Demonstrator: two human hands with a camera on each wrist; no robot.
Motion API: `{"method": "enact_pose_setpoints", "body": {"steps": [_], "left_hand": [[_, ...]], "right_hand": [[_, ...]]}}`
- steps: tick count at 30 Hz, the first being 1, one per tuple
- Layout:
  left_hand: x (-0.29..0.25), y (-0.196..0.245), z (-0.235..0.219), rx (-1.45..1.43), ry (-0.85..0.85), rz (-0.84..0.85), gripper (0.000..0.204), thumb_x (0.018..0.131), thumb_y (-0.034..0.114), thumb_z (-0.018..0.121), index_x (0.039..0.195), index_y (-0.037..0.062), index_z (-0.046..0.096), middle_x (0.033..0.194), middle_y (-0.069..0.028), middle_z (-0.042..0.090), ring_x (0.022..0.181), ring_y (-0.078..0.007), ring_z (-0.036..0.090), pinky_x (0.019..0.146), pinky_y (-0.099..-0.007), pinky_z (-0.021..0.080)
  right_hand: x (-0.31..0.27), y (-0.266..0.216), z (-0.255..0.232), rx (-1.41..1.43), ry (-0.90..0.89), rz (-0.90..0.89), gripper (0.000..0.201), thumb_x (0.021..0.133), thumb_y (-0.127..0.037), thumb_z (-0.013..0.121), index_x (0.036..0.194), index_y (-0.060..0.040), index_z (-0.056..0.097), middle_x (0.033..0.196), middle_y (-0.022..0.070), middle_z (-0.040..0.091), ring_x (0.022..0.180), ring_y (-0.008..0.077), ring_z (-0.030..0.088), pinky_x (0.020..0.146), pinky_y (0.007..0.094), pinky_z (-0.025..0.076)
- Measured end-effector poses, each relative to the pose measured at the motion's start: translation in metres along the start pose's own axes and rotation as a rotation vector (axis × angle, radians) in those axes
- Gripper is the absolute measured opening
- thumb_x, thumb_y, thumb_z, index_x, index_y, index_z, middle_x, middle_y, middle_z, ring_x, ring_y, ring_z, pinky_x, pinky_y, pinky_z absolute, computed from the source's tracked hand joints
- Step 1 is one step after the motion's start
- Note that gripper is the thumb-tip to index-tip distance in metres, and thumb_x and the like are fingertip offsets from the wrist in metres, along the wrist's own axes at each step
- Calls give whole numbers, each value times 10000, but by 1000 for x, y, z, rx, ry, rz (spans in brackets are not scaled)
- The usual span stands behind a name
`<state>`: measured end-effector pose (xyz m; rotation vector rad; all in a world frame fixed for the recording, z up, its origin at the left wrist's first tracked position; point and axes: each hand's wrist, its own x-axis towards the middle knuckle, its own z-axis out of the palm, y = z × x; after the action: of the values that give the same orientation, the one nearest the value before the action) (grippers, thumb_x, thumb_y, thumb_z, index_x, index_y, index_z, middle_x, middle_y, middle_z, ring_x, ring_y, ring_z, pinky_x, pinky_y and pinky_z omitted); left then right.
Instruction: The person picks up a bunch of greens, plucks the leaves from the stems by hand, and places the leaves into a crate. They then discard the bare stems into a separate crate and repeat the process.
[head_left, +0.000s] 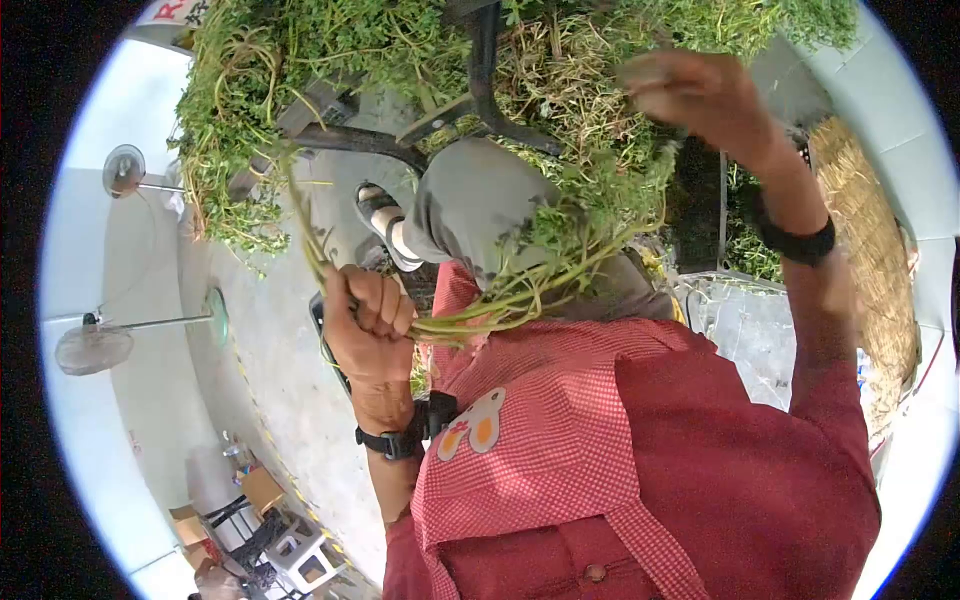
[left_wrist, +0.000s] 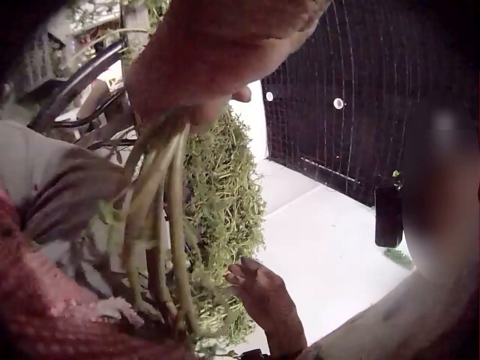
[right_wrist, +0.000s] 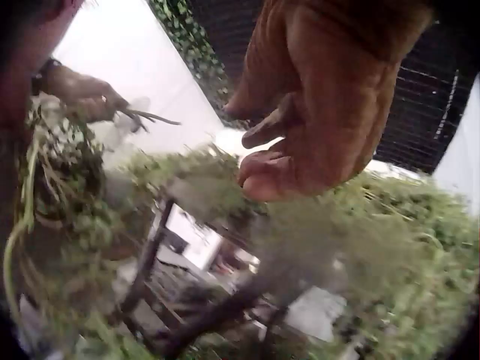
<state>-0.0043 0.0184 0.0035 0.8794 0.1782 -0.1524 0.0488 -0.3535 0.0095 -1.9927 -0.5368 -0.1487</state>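
Note:
My left hand grips a bunch of long green stems, with leafy ends spreading over my lap to the right. In the left wrist view the stems come out below that hand's curled fingers. My right hand, blurred in the head view, is raised over a heap of cut leafy plants. The right wrist view shows its fingers loosely bent, with nothing between them. More leafy greenery lies in a heap at the upper left.
Dark curved metal bars stand in front of my knees, among the greenery. A straw-coloured bundle is at the right. On the left are a pedestal fan, a white stool and cardboard boxes.

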Motion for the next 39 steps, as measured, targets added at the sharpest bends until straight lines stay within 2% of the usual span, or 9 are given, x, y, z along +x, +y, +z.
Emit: {"method": "enact_pose_setpoints", "body": {"steps": [2, 6, 10, 15, 22, 25, 34, 38, 39], "left_hand": [[-6, 7, 3, -8, -143, 31, 418, 960, 385, 364, 643, 112, 349, 505, 48, 239, 427, -83, 161, 391, -236, 167], [-13, 13, 4, -58, -375, 102, 390, 946, 369, 409, 645, 125, 368, 508, 49, 252, 423, -81, 172, 378, -250, 157], [-16, 18, 2, -68, -439, 178, 383, 946, 357, 413, 641, 129, 372, 504, 49, 271, 412, -77, 174, 377, -246, 163], [-18, 23, 6, -110, -528, 203, 392, 952, 352, 399, 629, 131, 378, 464, 53, 253, 381, -71, 163, 367, -238, 157], [-18, 26, 12, -115, -496, 231, 404, 955, 357, 391, 623, 128, 366, 461, 50, 244, 383, -74, 156, 366, -246, 155], [-17, 27, 12, -121, -405, 248, 418, 958, 368, 382, 619, 124, 354, 473, 45, 244, 389, -80, 148, 367, -251, 153], [-12, 13, 21, -201, -211, 105, 461, 969, 395, 335, 596, 123, 322, 473, 42, 204, 394, -85, 131, 356, -264, 120], [-13, 16, 11, -225, -202, 146, 465, 968, 395, 342, 592, 123, 328, 470, 45, 195, 391, -83, 126, 353, -260, 122], [-13, 16, 10, -217, -166, 158, 464, 967, 394, 350, 590, 123, 334, 469, 47, 194, 388, -83, 124, 352, -258, 122]], "right_hand": [[20, -42, 41, -153, -134, -126, 294, 808, -238, 614, 989, -7, 636, 924, 120, 657, 828, 197, 638, 720, 295, 496], [42, -75, 95, -74, -453, -218, 238, 793, -170, 596, 946, 7, 636, 877, 152, 640, 773, 272, 621, 689, 325, 490], [42, -54, 135, -131, -550, -327, 239, 796, -183, 572, 942, -5, 634, 873, 169, 630, 787, 322, 603, 701, 359, 477], [33, -52, 150, 2, -752, -128, 219, 776, -162, 568, 927, -16, 630, 786, 211, 601, 732, 345, 599, 647, 418, 451], [36, -51, 159, -27, -783, -225, 164, 752, -124, 543, 777, 19, 619, 652, 202, 570, 611, 350, 574, 572, 410, 438], [38, -50, 154, 102, -739, -157, 163, 728, -119, 545, 692, 34, 586, 594, 207, 532, 569, 358, 551, 551, 418, 423], [57, -34, 153, -354, -30, -305, 165, 736, -160, 565, 695, -4, 600, 519, 179, 496, 496, 316, 545, 515, 394, 435], [68, -11, 87, 223, 33, 457, 236, 788, -244, 587, 806, -14, 639, 701, 139, 624, 665, 230, 619, 625, 378, 483], [63, -13, 83, 224, 27, 462, 236, 788, -244, 587, 806, -14, 639, 701, 139, 624, 665, 230, 619, 625, 378, 483]]}}
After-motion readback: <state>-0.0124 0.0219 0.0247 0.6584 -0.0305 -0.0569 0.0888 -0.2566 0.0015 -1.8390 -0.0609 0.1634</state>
